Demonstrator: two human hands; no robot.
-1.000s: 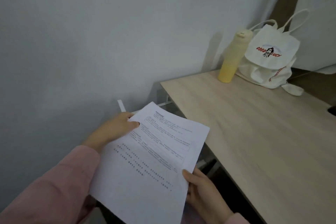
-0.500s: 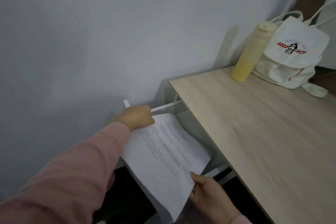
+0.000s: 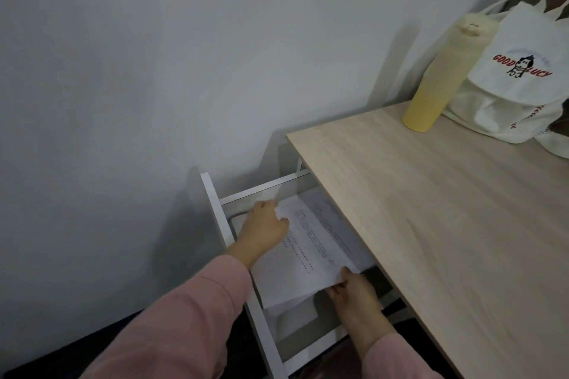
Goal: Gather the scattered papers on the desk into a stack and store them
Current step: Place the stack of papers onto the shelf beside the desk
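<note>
Under desk (image 3: 431,224) edge, over open drawer (image 3: 217,212): left hand (image 3: 266,231), right hand (image 3: 354,292) hold papers (image 3: 308,255) edges.

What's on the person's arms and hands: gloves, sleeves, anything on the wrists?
No gloves: the left hand and right hand are bare. Both arms wear loose, plain pink long sleeves, the left sleeve and right sleeve, ending at the wrists. No watch, ring or marking is visible.
</note>
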